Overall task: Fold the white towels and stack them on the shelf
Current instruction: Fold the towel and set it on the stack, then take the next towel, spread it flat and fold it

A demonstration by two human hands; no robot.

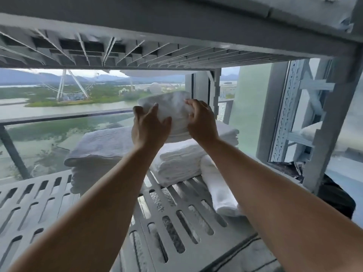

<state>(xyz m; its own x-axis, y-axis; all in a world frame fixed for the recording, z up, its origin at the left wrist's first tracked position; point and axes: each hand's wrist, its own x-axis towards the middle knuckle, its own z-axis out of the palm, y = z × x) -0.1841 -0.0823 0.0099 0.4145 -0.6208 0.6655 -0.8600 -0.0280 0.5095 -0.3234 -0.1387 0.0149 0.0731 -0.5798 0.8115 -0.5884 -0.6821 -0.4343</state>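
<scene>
Both grips clamp one folded white towel (169, 107) between them: the left grip (149, 126) has its fingers spread up the towel's left side, and the right grip (202, 120) has its fingers curled on the right edge. The towel is over the far stack of white towels (180, 160), seemingly touching its top, though the wrists hide the contact. Left of that stack lies a greyer folded pile (102, 152). Near right, a rolled towel (218, 189) lies on the slatted shelf (172, 222). An upper shelf (176, 55) runs overhead.
</scene>
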